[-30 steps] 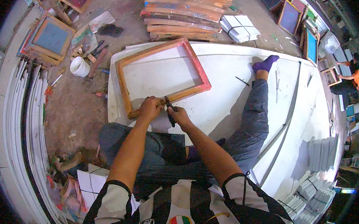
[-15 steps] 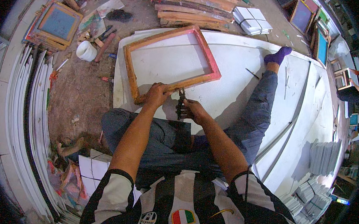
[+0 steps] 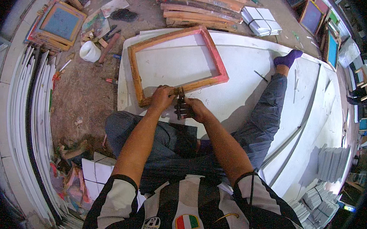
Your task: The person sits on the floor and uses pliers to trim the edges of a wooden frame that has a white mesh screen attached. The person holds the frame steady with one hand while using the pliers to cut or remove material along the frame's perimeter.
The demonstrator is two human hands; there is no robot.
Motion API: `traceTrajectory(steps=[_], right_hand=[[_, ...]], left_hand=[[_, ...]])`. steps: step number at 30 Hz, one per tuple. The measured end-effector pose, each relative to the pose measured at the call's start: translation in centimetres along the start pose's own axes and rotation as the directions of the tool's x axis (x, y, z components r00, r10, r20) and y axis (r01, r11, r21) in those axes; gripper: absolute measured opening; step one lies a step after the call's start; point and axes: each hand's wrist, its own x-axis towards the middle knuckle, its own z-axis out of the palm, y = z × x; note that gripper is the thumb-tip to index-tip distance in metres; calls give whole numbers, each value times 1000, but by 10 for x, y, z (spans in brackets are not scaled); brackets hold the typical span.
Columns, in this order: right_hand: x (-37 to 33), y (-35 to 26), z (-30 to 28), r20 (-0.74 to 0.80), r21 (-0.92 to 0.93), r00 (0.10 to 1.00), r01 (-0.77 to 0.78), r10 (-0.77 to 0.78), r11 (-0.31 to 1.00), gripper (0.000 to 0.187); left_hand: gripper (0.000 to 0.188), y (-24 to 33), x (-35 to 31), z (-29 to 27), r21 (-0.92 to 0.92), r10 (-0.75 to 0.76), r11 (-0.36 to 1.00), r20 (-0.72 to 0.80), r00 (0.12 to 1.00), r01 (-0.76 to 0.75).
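Note:
A wooden frame (image 3: 136, 76), orange-brown with a pink-stained right side, is tilted above white sheets (image 3: 237, 55) in front of me. My left hand (image 3: 162, 97) is closed on its near rail. Just to the right, my right hand (image 3: 197, 110) holds dark pliers (image 3: 179, 103) by their handles, fingers partly spread along them. The jaws point away from me and meet the near rail beside my left fingers. Whether they grip anything there is too small to tell.
My outstretched leg (image 3: 259, 110) lies right of the frame, near a thin dark tool (image 3: 260, 75). A white bucket (image 3: 90, 51) and screwdriver-like tool (image 3: 109, 80) are at left. Stacked wooden frames (image 3: 202, 10) and a tied white bundle (image 3: 261, 22) stand at the far side.
My right hand has brought the pliers slightly left, up against the frame's near rail and closer to my left hand. My left hand keeps its hold on the frame.

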Motion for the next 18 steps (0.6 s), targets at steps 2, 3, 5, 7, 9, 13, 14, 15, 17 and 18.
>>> traceTrajectory(steps=[2, 3, 5, 7, 9, 13, 14, 15, 17, 18], right_hand=[[7, -1, 0, 6, -30, 1000, 16, -15, 999, 54], [9, -1, -1, 23, -9, 1000, 14, -14, 1000, 54], [11, -4, -7, 45, 32, 999, 14, -15, 999, 53], [13, -9, -2, 33, 75, 998, -47, 44, 996, 52], [18, -12, 6, 49, 112, 994, -105, 100, 988, 49], [52, 32, -50, 55, -183, 993, 113, -105, 976, 45], [60, 40, -55, 65, -287, 985, 170, -158, 943, 45], [65, 46, -59, 74, -389, 974, 224, -213, 894, 45], [60, 39, -39, 8, -435, 984, 165, -180, 885, 45], [55, 32, -28, -41, -440, 988, 114, -147, 891, 46]], left_hand=[[38, -7, 0, 2, -12, -7, 1000, 1, 1000, 7], [38, -10, -1, 3, -18, -10, 1000, 1, 1000, 10], [37, -3, -2, 1, -21, 9, 1000, -9, 1000, -9], [36, -8, -4, 1, -4, -1, 1000, -19, 1000, 1], [35, -30, -7, 11, 25, -39, 999, -25, 999, 40], [35, 11, 4, -6, 42, -8, 999, 21, 1000, 7], [34, 13, 3, -8, 37, -19, 999, 24, 1000, 18], [34, 16, 4, -10, 31, -26, 999, 25, 999, 25], [32, 14, 0, -14, 23, -47, 999, 28, 998, 47], [31, 13, -1, -15, 18, -57, 998, 30, 998, 57]])
